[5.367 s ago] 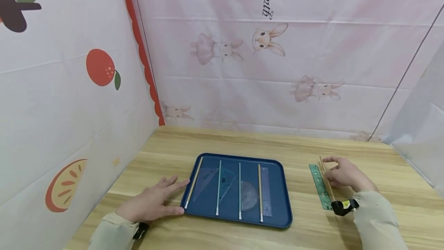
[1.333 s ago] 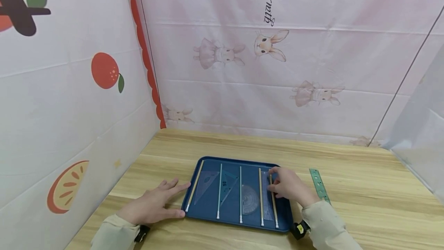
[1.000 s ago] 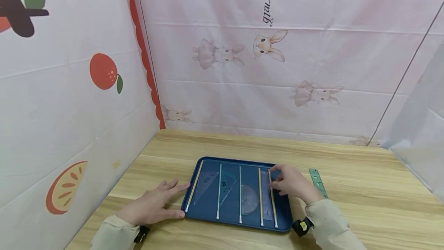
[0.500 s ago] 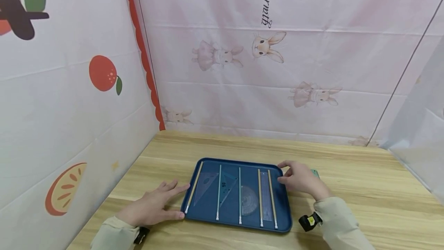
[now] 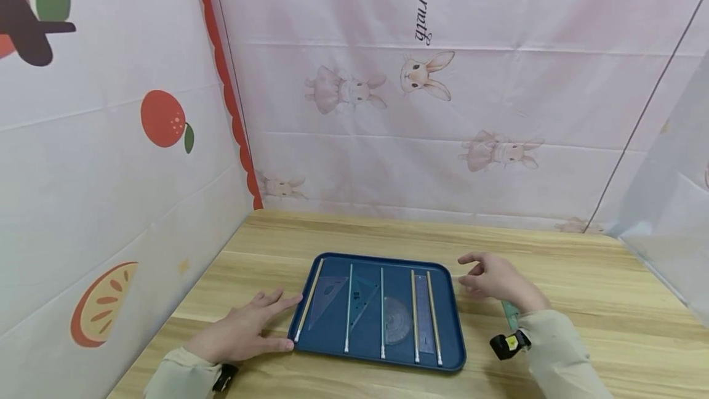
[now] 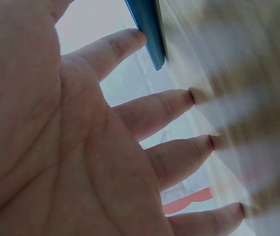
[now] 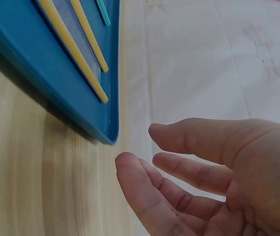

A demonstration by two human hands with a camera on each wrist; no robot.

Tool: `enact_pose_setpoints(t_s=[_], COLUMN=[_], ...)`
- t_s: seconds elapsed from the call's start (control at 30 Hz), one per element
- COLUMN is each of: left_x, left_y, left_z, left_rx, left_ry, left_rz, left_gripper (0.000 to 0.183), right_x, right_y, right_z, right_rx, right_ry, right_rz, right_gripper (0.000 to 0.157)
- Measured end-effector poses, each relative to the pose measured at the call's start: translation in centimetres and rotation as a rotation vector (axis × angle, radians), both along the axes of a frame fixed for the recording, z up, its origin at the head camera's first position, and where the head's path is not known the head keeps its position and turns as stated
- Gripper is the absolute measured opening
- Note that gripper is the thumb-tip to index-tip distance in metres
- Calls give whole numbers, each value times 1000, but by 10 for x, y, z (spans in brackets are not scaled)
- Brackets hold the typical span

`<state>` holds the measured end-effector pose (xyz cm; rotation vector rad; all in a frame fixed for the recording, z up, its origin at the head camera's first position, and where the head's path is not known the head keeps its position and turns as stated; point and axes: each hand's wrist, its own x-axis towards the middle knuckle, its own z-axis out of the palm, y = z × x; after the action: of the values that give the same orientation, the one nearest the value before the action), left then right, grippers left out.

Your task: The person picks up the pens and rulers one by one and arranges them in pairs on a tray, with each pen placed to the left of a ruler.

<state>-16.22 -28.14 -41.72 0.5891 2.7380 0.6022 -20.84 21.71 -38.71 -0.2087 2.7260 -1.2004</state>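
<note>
My left hand has its fingers spread on the table; index fingertip and thumb touch the left rim of a blue tray. Across the tray, from left to right, lie a yellow pencil, a clear set square, a green pencil, a green set square, another green pencil, a clear protractor, a yellow pencil, a clear ruler and another yellow pencil. Just beyond the right rim, my right hand holds nothing, thumb and fingers apart.
A green ruler lies on the wooden table, partly hidden under the right wrist. Printed cloth walls stand behind the table and along its left and right sides.
My right hand brought a yellow pencil from beside the green ruler, laid it right of the clear ruler in the tray, let go and moved off rightward. The left hand stayed put.
</note>
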Motion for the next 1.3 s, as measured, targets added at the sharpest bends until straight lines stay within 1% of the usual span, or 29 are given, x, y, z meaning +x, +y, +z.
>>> enact_pose_setpoints(t_s=[0.13,0.2,0.47,0.67,0.9,1.0,1.17,1.3], left_x=[0,0,0,0,0,0,0,0], left_y=[-1,-1,-2,-2,-2,-2,-2,-1], left_z=[-1,-1,-3,-3,-3,-3,-3,-2], left_rx=[1,2,3,2,1,3,2,4], left_ry=[9,10,2,-1,-1,1,1,-3], left_rz=[-2,-2,1,4,5,1,-2,0], left_gripper=[90,90,89,89,89,89,89,89], right_x=[-2,-3,-7,-8,-9,-9,-11,-11], right_y=[12,18,44,60,67,69,72,73], right_z=[1,1,-7,-12,-18,-22,-27,-29], right_rx=[-9,-16,-41,-49,-25,2,42,55], right_ry=[-19,-34,-69,-100,-115,-115,-96,-80], right_rz=[8,0,-20,-54,-91,-99,-111,-112], right_gripper=[55,56,56,60,62,62,63,68])
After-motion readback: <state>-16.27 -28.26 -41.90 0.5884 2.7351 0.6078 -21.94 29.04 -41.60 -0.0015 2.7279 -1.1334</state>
